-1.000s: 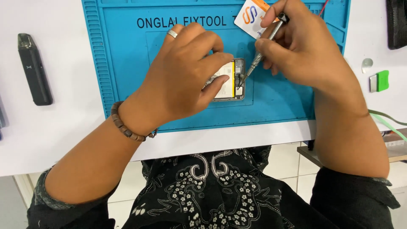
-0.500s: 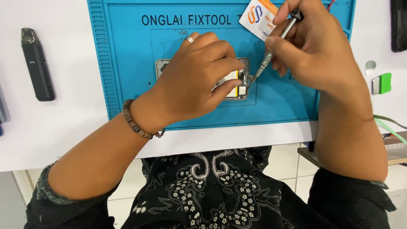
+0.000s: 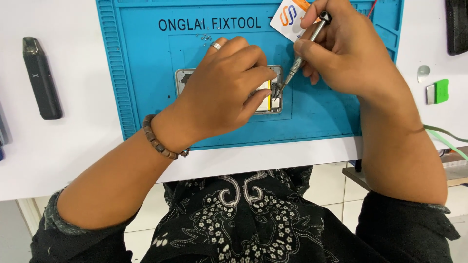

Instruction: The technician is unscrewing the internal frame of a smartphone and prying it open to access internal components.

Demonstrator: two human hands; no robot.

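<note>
Opened phone (image 3: 273, 92) lies pinned under the arched left hand (image 3: 224, 92) while the right hand (image 3: 341, 48) pinches a slim metal screwdriver (image 3: 304, 46) into it.

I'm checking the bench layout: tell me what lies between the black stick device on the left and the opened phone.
In the head view: bare white table, then the blue mat's ribbed left edge between black stick device and opened phone.

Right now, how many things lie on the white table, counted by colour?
Blue: 1, ribbed blue silicone work mat
Black: 2, slim black stick-shaped device, black object at the right edge
Green: 1, small green-and-white block
Silver: 1, small round silver disc
Total: 5
</note>
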